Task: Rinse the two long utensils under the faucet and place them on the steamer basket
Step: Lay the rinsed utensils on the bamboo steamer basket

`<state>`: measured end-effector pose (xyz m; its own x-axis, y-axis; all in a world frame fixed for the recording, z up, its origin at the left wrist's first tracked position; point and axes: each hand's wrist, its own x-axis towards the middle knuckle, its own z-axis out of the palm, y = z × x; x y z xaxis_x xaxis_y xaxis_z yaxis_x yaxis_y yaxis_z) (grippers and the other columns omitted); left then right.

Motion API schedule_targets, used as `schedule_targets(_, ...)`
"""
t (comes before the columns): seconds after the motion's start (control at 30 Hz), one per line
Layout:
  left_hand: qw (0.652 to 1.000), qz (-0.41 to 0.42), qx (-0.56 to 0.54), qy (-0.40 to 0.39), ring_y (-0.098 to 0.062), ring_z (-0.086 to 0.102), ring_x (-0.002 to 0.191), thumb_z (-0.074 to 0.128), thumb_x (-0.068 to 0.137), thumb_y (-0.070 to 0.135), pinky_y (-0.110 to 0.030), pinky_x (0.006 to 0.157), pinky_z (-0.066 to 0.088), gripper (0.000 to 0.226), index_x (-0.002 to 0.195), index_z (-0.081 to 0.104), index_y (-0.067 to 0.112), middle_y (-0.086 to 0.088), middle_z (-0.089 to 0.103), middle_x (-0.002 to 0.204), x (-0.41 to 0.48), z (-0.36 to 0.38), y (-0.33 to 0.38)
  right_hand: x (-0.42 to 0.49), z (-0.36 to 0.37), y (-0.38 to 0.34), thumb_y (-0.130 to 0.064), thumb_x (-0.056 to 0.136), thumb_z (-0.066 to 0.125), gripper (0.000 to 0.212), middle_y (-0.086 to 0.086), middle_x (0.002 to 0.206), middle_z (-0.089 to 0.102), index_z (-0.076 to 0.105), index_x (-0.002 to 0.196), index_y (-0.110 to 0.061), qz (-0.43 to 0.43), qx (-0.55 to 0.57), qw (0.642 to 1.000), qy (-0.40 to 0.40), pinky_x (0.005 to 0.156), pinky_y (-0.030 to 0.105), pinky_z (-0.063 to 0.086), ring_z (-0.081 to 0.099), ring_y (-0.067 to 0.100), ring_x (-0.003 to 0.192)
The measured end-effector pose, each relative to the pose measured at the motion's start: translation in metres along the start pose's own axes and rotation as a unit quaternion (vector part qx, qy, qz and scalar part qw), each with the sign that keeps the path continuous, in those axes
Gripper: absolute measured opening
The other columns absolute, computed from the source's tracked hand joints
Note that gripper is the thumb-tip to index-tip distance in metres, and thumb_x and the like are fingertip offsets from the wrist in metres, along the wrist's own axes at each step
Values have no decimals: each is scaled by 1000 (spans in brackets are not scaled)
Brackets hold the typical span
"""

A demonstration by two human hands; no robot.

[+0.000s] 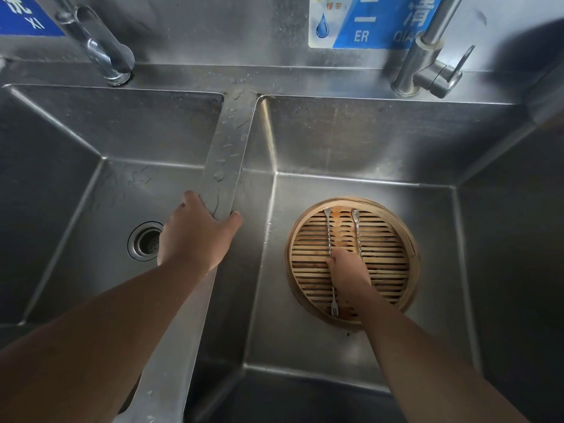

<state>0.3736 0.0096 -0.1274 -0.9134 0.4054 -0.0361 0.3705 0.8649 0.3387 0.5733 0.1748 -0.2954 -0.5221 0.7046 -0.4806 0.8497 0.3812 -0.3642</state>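
A round bamboo steamer basket (pixel 412 251) sits on the floor of the right sink basin. Two long metal utensils lie side by side on its slats: the left one (pixel 328 235) has a small fork end showing below my hand, and the right one (pixel 357 236) has a spoon-like tip at the top. My right hand (pixel 348 276) is down on the basket, with its fingers curled over the middle of both utensils. My left hand (pixel 195 233) grips the steel divider (pixel 227 148) between the two basins, thumb on the right side.
The left basin has a round drain (pixel 145 241) on its floor. One faucet (pixel 100 47) stands behind the left basin and another faucet (pixel 427 59) behind the right one; no water runs. Water drops lie on the divider. Blue signs hang on the back wall.
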Motion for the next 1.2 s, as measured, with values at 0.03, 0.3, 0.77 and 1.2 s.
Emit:
schedule_targets(0.03,1000,0,0,0,-31,54,72,57,70,63,-36,62,41,53,93,41,19,2,54,79,0,0,0,0,-1,0,-22,101,46,17,4,87,67,61,97,-16,-1,-2,1000,-1,73,37,57,65,21,81)
schedule_targets(0.3,1000,1,-8,0,-28,52,69,56,68,62,-35,60,39,51,91,41,20,6,51,75,0,0,0,-1,-1,-1,-19,100,48,14,5,88,67,61,100,-14,-7,-9,1000,-6,75,39,59,66,21,81)
schedule_targets(0.77,1000,-1,-3,-3,-31,55,71,56,68,64,-36,62,42,53,92,42,19,5,52,74,2,0,-1,2,-1,-1,-19,101,45,15,5,86,65,57,92,-17,1,11,1000,-9,68,33,49,61,19,77)
schedule_targets(1.2,1000,-2,-5,-13,-31,57,72,53,67,66,-38,62,46,54,92,41,20,1,57,80,1,-2,1,2,-2,0,-21,99,49,17,0,77,63,58,85,-20,2,32,999,-15,61,28,46,58,13,69)
